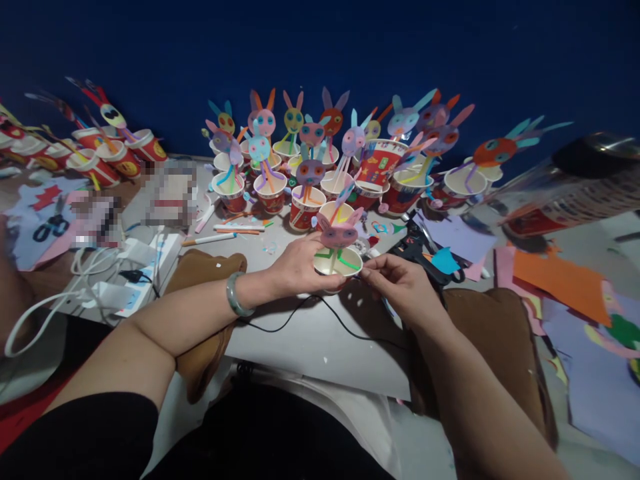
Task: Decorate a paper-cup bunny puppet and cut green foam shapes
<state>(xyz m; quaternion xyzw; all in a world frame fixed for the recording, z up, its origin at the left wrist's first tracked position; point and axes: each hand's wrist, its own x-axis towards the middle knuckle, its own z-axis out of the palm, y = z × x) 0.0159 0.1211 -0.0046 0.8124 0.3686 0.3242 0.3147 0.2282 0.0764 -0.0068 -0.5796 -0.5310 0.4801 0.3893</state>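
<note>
1. Left hand (pixel 300 267) has a closed grip round the near-left side of a paper cup (pixel 338 261); a bangle (pixel 235 295) sits on that wrist.
2. Right hand (pixel 400 283) pinches the cup's right rim with its fingertips, so that grip is closed too.
3. The cup is held between both hands, just above the grey bench (pixel 305 333), centre frame. A purple paper bunny head (pixel 339 235) stands up out of it on a stick.
4. A black cable (pixel 320 313) runs on the bench under the hands.
5. Far left: red cups (pixel 107 160) with paper figures, and scissors (pixel 50 227).
6. Behind the held cup: a cluster of finished bunny cups (pixel 320 173) against the blue wall.
7. Right: black glue gun (pixel 415 248), then loose coloured paper sheets (pixel 560 280).
</note>
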